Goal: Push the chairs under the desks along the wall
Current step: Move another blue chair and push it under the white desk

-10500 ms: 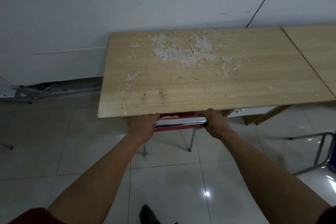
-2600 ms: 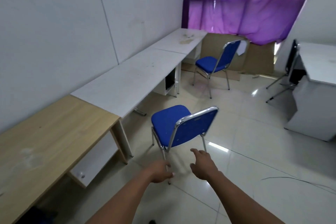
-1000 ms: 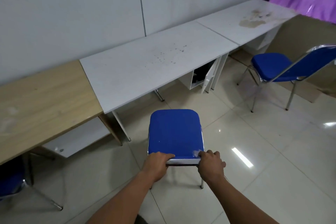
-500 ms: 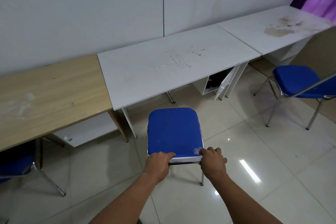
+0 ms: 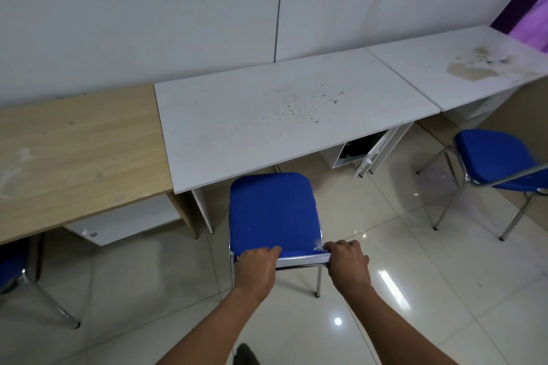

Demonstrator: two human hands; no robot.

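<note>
A blue chair (image 5: 272, 210) with a chrome frame stands in front of the middle white desk (image 5: 281, 115), its seat's front edge at the desk's near edge. My left hand (image 5: 256, 265) grips the left end of the chrome top rail of its backrest. My right hand (image 5: 348, 262) grips the right end of the same rail. A second blue chair (image 5: 498, 157) stands out on the floor at the right, before the far white desk (image 5: 462, 65). A third blue chair (image 5: 12, 264) sits partly under the wooden desk (image 5: 74, 151) at the left.
All three desks stand in a row against the white wall. A small white open cabinet (image 5: 358, 154) sits under the middle desk's right end. A white drawer unit (image 5: 124, 222) hangs under the wooden desk. Glossy tiled floor (image 5: 415, 305) spreads behind the chairs.
Both hands reached the blue chair's backrest rail and took hold of it. The chair has moved toward the middle white desk, its seat now at the desk's edge.
</note>
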